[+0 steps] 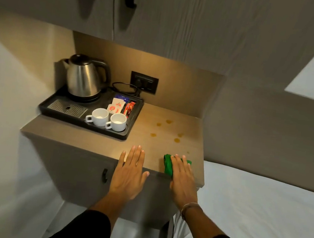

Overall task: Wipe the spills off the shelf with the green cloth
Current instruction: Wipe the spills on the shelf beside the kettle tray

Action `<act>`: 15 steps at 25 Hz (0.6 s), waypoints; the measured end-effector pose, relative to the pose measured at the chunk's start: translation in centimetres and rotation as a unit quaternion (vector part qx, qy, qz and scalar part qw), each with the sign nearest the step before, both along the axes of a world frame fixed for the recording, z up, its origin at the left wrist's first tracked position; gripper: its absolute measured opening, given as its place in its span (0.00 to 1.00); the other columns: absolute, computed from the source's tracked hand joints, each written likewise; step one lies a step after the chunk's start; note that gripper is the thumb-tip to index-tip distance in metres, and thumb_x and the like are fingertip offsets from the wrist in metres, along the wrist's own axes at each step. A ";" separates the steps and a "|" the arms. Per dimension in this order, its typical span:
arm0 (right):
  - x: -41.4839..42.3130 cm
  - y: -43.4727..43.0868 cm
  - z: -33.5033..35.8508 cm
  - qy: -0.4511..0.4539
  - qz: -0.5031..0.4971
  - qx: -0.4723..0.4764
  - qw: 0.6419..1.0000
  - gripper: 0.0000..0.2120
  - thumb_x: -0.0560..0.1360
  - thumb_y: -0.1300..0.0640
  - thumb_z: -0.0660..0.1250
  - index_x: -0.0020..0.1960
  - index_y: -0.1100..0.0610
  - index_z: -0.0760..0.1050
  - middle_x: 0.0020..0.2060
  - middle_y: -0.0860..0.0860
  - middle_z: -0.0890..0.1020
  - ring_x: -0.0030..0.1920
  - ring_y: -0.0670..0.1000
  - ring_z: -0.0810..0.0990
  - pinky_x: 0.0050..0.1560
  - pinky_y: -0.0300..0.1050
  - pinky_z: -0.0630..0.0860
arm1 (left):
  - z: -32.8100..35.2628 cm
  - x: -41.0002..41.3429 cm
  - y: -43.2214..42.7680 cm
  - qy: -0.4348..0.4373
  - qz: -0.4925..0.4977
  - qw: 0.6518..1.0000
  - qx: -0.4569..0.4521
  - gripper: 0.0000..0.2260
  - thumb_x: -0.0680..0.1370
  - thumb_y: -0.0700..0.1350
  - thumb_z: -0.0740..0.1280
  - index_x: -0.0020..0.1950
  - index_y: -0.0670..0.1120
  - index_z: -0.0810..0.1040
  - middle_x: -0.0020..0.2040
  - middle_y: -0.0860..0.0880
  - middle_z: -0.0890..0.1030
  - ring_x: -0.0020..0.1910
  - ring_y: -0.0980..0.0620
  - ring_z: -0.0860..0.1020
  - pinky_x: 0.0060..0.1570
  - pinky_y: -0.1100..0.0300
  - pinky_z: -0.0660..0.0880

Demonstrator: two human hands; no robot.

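Note:
The wooden shelf (92, 140) carries several small brown spills (177, 140) on its right half. A folded green cloth (168, 163) lies near the shelf's front right edge. My right hand (182, 178) lies flat on top of the cloth, fingers spread, covering most of it. My left hand (129, 172) rests flat and holds nothing at the shelf's front edge, to the left of the cloth. The spills lie beyond both hands, untouched by the cloth.
A black tray (62, 113) on the shelf's left half holds a steel kettle (84, 76), two white cups (100, 117) and sachets (118, 106). A wall socket (144, 81) with a cord sits behind. Cabinets hang overhead. A white bed (259, 214) lies to the right.

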State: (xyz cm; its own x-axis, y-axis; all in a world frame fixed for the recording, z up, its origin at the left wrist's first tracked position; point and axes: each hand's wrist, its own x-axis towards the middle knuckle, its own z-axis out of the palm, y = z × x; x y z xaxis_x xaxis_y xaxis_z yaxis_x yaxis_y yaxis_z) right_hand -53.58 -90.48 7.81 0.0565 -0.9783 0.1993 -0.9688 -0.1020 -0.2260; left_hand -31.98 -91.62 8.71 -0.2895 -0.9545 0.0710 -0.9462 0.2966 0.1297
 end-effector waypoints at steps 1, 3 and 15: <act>-0.6 -1.8 0.1 -0.001 -0.012 0.014 1.000 0.37 0.78 0.65 0.71 0.81 0.53 0.57 0.81 0.54 0.64 0.82 0.58 0.56 0.77 0.54 0.50 | -0.1 -0.4 -2.2 -0.003 -0.012 1.000 0.002 0.34 0.85 0.59 0.55 0.84 0.42 0.48 0.86 0.41 0.50 0.85 0.42 0.45 0.82 0.38 0.49; -1.7 -4.9 0.0 0.009 -0.015 0.047 0.999 0.36 0.80 0.63 0.69 0.82 0.51 0.55 0.82 0.53 0.62 0.83 0.57 0.53 0.78 0.53 0.47 | -0.6 -1.1 -6.1 -0.007 -0.028 1.000 0.003 0.34 0.85 0.59 0.54 0.85 0.42 0.47 0.86 0.41 0.49 0.85 0.41 0.45 0.81 0.38 0.49; -2.4 -7.3 -3.7 -0.037 0.005 0.110 0.993 0.31 0.83 0.37 0.52 0.83 0.42 0.47 0.82 0.41 0.48 0.83 0.47 0.42 0.82 0.55 0.39 | -5.4 -1.6 -12.4 0.049 -0.033 0.997 0.054 0.34 0.85 0.63 0.50 0.85 0.44 0.47 0.87 0.43 0.49 0.85 0.45 0.44 0.82 0.39 0.45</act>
